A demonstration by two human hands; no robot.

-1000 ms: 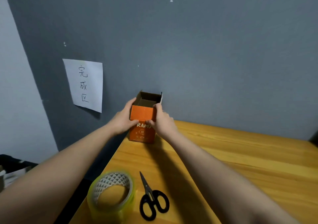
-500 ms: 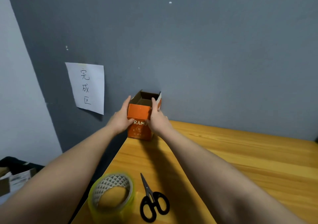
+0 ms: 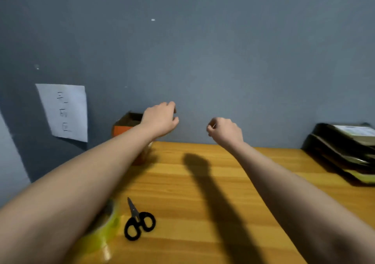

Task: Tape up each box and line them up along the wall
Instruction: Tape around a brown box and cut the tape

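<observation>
Left hand [image 3: 160, 119] above orange box [image 3: 123, 127], writing blurred

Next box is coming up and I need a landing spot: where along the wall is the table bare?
Bare wood runs along the wall from the orange box to the black paper trays, under both raised hands; the table's middle is also free. Crowded spots: the near-left corner with the tape roll and scissors, and the far-right corner with the trays.
</observation>
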